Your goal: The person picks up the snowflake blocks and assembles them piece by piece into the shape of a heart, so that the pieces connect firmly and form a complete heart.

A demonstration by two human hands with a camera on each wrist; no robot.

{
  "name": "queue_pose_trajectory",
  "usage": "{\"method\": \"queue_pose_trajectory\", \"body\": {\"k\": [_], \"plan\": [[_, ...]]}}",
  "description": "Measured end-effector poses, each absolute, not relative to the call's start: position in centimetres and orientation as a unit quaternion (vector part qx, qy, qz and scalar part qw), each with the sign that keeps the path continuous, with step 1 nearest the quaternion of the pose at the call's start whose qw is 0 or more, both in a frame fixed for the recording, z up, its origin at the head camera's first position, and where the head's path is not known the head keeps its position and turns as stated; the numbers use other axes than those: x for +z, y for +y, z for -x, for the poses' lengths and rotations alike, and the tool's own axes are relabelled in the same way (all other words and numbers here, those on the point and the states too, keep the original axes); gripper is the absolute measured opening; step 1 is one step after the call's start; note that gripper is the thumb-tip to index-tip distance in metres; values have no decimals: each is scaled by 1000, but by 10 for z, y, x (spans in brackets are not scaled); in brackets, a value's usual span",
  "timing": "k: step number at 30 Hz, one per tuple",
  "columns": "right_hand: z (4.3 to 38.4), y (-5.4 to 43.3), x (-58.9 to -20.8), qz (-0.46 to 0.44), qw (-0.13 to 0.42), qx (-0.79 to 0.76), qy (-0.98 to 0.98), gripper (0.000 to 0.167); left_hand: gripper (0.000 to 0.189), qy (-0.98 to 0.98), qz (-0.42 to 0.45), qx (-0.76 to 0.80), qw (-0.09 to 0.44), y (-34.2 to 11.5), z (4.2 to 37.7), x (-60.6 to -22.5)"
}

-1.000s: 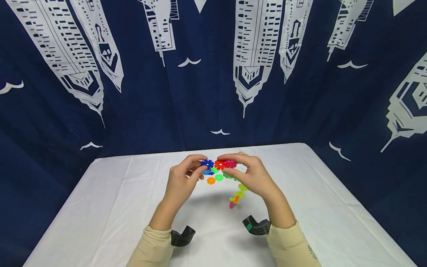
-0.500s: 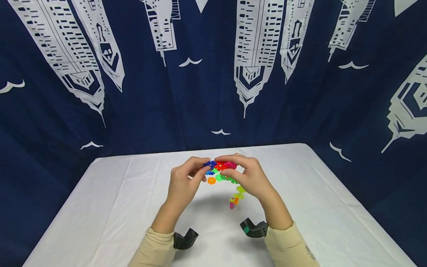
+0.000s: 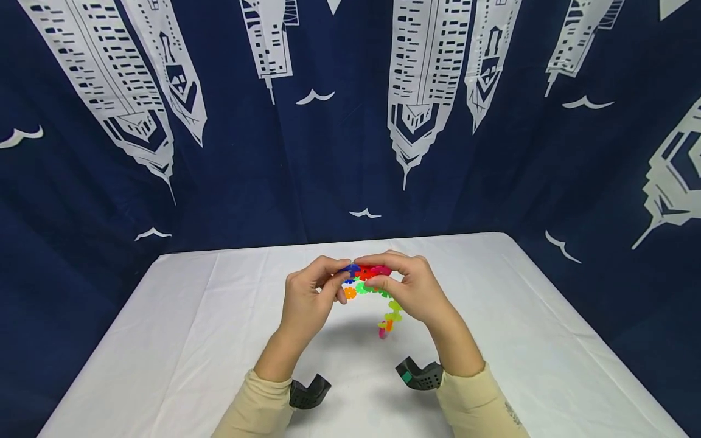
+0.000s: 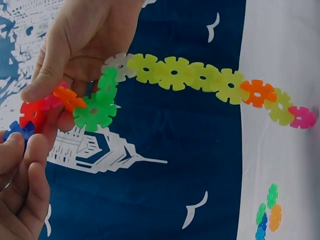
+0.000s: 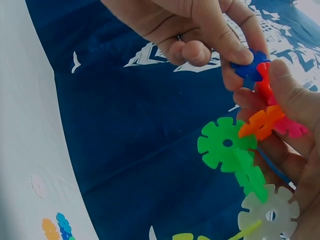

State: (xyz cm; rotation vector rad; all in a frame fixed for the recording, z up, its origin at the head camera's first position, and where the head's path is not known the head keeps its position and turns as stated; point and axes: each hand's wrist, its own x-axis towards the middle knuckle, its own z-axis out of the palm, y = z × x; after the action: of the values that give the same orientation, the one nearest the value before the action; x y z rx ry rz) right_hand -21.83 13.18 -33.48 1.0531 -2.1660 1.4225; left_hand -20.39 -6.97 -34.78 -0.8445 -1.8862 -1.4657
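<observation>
My left hand [image 3: 308, 292] pinches a dark blue notched disc [image 5: 248, 66] between thumb and fingertips. The blue disc meets the edge of a red notched disc [image 4: 33, 113]; whether their slots interlock I cannot tell. My right hand [image 3: 412, 285] grips the red disc and the pink disc [image 5: 291, 127] at one end of a linked chain. From there the chain runs through an orange disc [image 5: 262, 122], green discs [image 4: 95, 111], a whitish disc [image 5: 269, 212] and several yellow discs [image 4: 174, 73], hanging down to a pink disc [image 4: 302, 117] at its far end.
Loose discs lie on the white-covered table [image 3: 219, 340] behind the hands: an orange one [image 3: 349, 293], with green and blue ones [image 4: 264, 220] close by. A pale disc [image 5: 37, 186] lies apart from them. A dark blue printed curtain [image 3: 296, 182] hangs behind the table.
My left hand has moved right, bringing the blue disc against the red one. The blue disc has turned from face-on to nearly edge-on. My right hand has stayed almost in place.
</observation>
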Motion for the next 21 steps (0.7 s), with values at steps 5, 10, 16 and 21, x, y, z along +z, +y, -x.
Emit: {"method": "queue_pose_trajectory", "body": {"k": [5, 10, 16, 21], "plan": [[217, 129, -334, -358, 187, 486, -775, 34, 19, -713, 308, -547, 311, -70, 204, -347], [214, 127, -333, -333, 190, 480, -789, 34, 20, -722, 294, -538, 320, -73, 205, -346], [215, 129, -333, -313, 183, 491, -792, 32, 29, -742, 289, -530, 292, -79, 207, -345], [217, 131, -334, -297, 186, 492, -797, 32, 32, -762, 258, -527, 273, -89, 220, -353]]}}
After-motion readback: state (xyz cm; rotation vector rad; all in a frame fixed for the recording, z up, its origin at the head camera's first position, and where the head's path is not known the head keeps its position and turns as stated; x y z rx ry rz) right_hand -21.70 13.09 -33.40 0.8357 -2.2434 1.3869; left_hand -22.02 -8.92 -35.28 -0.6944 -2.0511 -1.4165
